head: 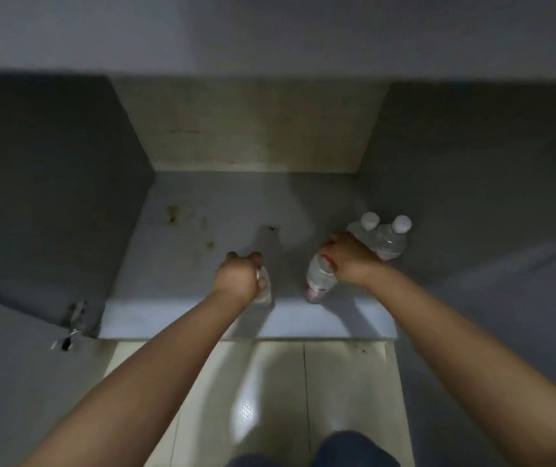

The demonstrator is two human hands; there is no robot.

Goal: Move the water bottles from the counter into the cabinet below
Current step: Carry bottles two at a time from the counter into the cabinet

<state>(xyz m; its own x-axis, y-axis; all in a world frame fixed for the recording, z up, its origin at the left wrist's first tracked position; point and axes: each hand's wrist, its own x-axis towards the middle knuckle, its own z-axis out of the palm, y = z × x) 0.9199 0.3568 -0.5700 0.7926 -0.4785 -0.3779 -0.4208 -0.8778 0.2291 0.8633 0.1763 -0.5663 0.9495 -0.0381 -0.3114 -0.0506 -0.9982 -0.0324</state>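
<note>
open cabinet [67, 183] below, doors swung wide on both sides, grey inner walls, pale beige back panel. cabinet floor [202, 210] smooth light grey, marked with a few yellowish-brown stains at left and a small dark speck near the middle.

contents: two upright bottles [379, 235] at right rear, touching each other, clear plastic, round white caps, reddish labels low on the bodies. third bottle [318, 276] in front of them near the front edge, tilted, clear ribbed plastic with red label band; cap end hidden under right hand [347, 259], fingers wrapped shut around its upper part. whether its base rests on the cabinet floor: cannot tell.

left hand [239, 276] curled closed around a fourth bottle [263, 286], only a sliver of clear white plastic showing beside the thumb and fingers; most of the body hidden behind the hand, label not readable. position: near front edge, left of centre, well apart from the upright pair.

metal hinge [74, 320] at lower left on the door, blurred. glossy cream floor tiles [280, 392] in front of the cabinet, strong reflections. dark blue trouser knees [354, 448] cut off at bottom edge. whole frame soft with blur; liquid level in bottles not discernible.
</note>
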